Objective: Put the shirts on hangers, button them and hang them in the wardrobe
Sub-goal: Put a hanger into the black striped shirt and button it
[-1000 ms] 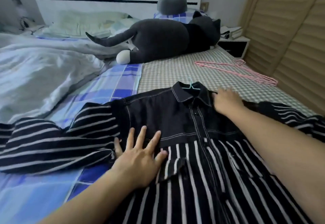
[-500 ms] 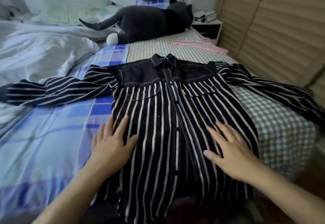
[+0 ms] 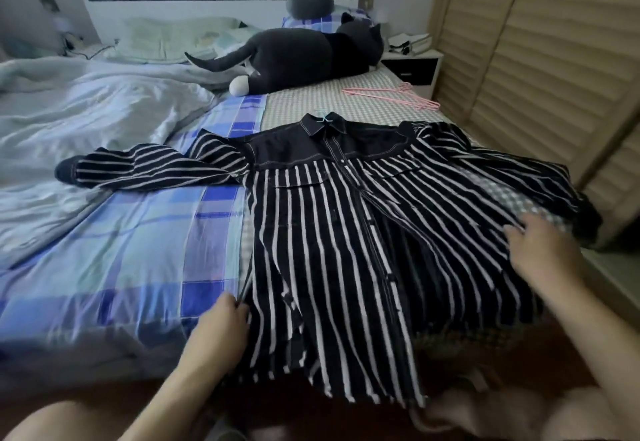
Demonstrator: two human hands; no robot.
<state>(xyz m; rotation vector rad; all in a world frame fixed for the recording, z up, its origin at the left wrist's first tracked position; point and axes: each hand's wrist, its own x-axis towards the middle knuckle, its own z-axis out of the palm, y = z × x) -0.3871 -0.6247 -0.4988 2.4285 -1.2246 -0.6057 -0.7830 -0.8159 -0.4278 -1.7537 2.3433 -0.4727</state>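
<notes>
On the bed (image 3: 121,250), left hand (image 3: 221,322) pinches the striped shirt (image 3: 346,232) side hem, right hand (image 3: 540,250) lies flat on it; looks hangered already, buttoning's probably next.

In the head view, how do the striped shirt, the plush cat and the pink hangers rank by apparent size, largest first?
1. striped shirt
2. plush cat, though it lies farther from the camera
3. pink hangers, thin and far back

shirt (image 3: 363,232) is matt woven cloth, stripes below with a plain dark yoke and pale topstitching. bed sheet (image 3: 138,250) is smooth checked cotton, quilt (image 3: 86,111) soft and crumpled. plush cat (image 3: 294,56) looks velvety, wardrobe doors (image 3: 554,59) are slatted wood, pink hangers (image 3: 398,95) thin and plasticky
</notes>
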